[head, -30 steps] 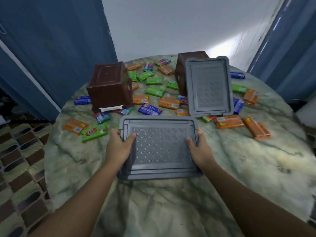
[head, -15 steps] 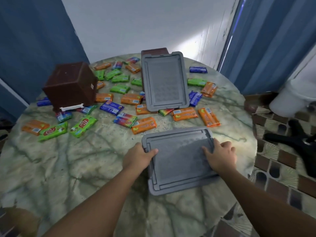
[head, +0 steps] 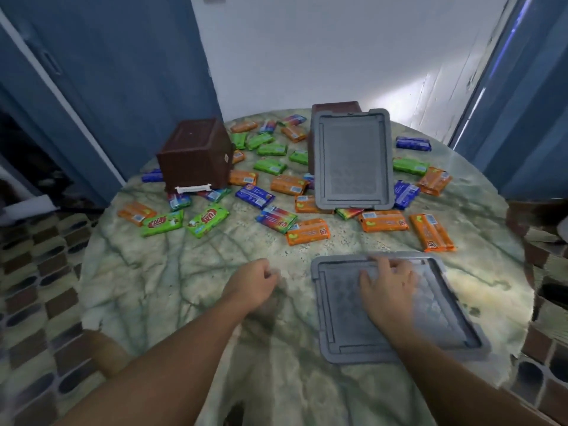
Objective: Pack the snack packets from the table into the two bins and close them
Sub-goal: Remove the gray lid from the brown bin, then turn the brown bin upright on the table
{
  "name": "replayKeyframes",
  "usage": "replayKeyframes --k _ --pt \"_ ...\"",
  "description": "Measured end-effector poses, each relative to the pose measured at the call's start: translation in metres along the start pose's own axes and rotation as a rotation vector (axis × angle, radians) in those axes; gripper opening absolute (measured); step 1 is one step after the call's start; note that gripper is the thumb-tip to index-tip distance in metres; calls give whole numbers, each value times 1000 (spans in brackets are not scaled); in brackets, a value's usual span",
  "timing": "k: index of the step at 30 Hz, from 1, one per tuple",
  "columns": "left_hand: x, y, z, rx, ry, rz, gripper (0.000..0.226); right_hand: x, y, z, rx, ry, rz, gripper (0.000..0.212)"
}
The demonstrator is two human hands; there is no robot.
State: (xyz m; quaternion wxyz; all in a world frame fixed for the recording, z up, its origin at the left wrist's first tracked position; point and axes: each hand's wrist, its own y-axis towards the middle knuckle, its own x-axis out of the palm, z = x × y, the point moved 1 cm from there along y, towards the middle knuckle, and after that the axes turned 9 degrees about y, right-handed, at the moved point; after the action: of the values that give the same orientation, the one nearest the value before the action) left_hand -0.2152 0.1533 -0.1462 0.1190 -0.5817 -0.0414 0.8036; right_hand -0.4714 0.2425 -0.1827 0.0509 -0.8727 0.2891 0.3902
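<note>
Grey lid [head: 396, 305] lies flat under my spread right hand [head: 388, 287], left hand [head: 252, 284] loosely curled and empty; packets [head: 270, 166] all lie loose on the table [head: 184, 287], both bins [head: 196, 155] upturned, nothing packed.

— Where are the arms?
— Both forearms reach forward from the lower edge of the frame, bare, roughly side by side.

— The left hand [head: 253, 285]?
— Loosely curled, knuckles up, holding nothing.

— And the right hand [head: 388, 287]?
— Palm down, fingers [head: 382, 265] spread and pointing away, blurred. It sits farther to the right, wrist straight in line with the forearm.
</note>
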Motion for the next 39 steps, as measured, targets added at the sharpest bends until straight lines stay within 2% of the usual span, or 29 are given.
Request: replayKeyframes --k 3,9,11,15,18,21,24,29,32,34,39 --pt "-28 12 -62 -59 -38 48 36 50 -4 -56 -40 153 -82 33" --pt "-86 43 -179 -82 -79 117 33 140 -4 -164 59 316 -189 25" --pt "-107 58 -218 -71 -103 138 29 170 -3 -201 150 415 -214 18" --pt "-155 95 -293 -56 -143 137 29 228 -8 -283 368 678 -155 15" --pt "-187 127 -331 -35 -164 137 32 260 -9 -328 453 793 -145 10" --pt "-202 155 -341 -19 -197 129 34 274 -3 -343 501 871 -141 15" --pt "-207 178 -334 -3 -257 121 36 274 16 -352 568 928 -97 9" --pt "-215 211 -315 62 -309 123 39 274 57 -377 696 1084 -126 23" --pt "-225 233 -302 89 -302 183 37 284 70 -393 789 1232 -183 33" --pt "-237 252 -295 90 -306 244 35 294 82 -403 846 1303 -192 28" --pt "-271 315 -276 218 -211 320 29 322 121 -432 945 1343 -99 35"
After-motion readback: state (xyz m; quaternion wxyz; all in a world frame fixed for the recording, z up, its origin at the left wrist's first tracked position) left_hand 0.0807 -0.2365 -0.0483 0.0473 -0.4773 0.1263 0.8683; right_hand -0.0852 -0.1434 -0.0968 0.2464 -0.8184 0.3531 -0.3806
